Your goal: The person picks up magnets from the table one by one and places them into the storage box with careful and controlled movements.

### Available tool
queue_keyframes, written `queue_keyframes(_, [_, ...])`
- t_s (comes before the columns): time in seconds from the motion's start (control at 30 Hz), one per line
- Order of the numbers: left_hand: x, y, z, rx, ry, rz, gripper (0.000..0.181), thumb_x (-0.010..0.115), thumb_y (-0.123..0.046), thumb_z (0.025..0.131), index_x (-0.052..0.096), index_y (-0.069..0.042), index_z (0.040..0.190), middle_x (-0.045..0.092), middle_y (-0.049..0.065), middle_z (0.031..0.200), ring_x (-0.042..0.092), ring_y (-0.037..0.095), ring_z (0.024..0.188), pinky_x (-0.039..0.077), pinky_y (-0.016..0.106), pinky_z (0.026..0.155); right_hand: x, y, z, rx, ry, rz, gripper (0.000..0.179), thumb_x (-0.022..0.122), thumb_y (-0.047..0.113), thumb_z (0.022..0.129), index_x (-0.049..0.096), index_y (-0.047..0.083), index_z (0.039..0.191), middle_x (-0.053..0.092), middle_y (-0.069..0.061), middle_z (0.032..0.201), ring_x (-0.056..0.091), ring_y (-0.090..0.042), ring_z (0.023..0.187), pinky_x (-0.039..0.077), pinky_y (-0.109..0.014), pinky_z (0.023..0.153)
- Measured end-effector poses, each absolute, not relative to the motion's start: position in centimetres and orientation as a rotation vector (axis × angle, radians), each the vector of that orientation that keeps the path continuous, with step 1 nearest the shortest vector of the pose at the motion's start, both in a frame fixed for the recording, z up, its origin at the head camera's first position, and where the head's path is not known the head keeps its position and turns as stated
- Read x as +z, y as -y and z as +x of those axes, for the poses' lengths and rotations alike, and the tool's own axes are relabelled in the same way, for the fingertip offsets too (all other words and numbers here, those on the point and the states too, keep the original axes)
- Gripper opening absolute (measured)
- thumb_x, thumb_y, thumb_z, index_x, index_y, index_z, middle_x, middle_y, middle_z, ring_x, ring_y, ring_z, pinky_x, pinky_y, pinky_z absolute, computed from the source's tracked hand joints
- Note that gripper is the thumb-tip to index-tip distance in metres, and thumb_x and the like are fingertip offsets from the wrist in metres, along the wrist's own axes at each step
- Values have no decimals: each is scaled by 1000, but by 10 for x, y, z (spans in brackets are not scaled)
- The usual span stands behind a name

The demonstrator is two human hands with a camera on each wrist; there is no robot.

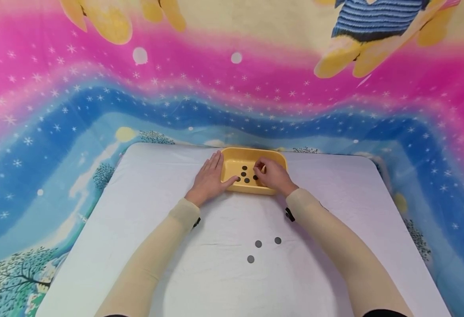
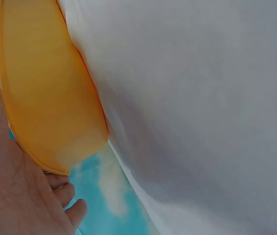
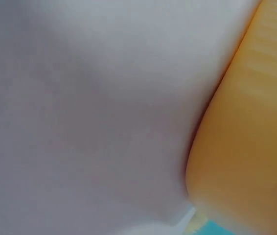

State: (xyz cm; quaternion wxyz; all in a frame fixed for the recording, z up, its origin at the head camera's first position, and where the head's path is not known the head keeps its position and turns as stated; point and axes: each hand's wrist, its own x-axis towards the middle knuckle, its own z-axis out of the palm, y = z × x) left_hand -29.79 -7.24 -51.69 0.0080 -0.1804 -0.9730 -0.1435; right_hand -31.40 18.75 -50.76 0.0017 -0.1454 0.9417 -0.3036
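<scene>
Noting three loose grey discs [image 1: 258, 244] on the white desk [image 1: 200, 281], bodyward of the right hand [image 1: 274, 177], the nearer one. Its grip: narrow, inside the yellow tub [image 1: 252, 189], long axis left-right; disc held, cannot tell. Left hand [image 1: 209, 179]: fingers straight, tub's left end. Only head view shows dark discs [image 1: 243, 174] inside; left wrist, outer wall.

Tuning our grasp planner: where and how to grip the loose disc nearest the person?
Probably by the rim of that disc, pinching opposite edges from straight above: it looks thin and lies flat on the white cloth, and the other two loose discs lie apart from it, leaving room around.
</scene>
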Motion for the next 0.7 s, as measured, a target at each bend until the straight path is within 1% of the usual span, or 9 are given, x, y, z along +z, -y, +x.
queue_keyframes(0.13, [-518,73,-299,-447,3037,-566,110,23,-86,88,2,-7,161,-7,5,168,-4,20,155,2,38,125,-508,-191,-310,-1082,-2942,-514,5,66,27,98,64,22,99,63,6,91,55,-18,75,49,-35,66])
queue_keyframes(0.3, [-517,72,-299,-436,3033,-571,111,20,-87,87,2,-7,161,-7,5,168,-1,22,155,2,38,125,-502,-196,-302,-1163,-2914,-599,6,66,27,98,64,22,101,63,6,93,55,-17,77,50,-35,67])
queue_keyframes(0.4, [-517,71,-298,-430,3040,-565,110,20,-87,87,1,-8,161,-8,5,168,-4,20,155,1,38,125,-498,-199,-295,-1201,-2906,-637,6,67,25,97,64,21,101,62,6,93,55,-18,77,50,-36,67])
queue_keyframes(0.5, [-516,71,-298,-429,3046,-560,109,23,-86,88,0,-8,161,-9,4,168,-8,18,154,1,38,125,-495,-202,-285,-1226,-2908,-659,6,68,23,97,65,21,102,62,7,94,55,-17,77,49,-36,68])
queue_keyframes(0.7, [-514,72,-297,-445,3049,-567,105,34,-79,93,1,-6,161,-7,7,168,-9,19,154,2,39,125,-488,-209,-255,-1279,-2914,-687,10,70,22,96,68,17,104,64,8,97,56,-15,78,50,-34,69])
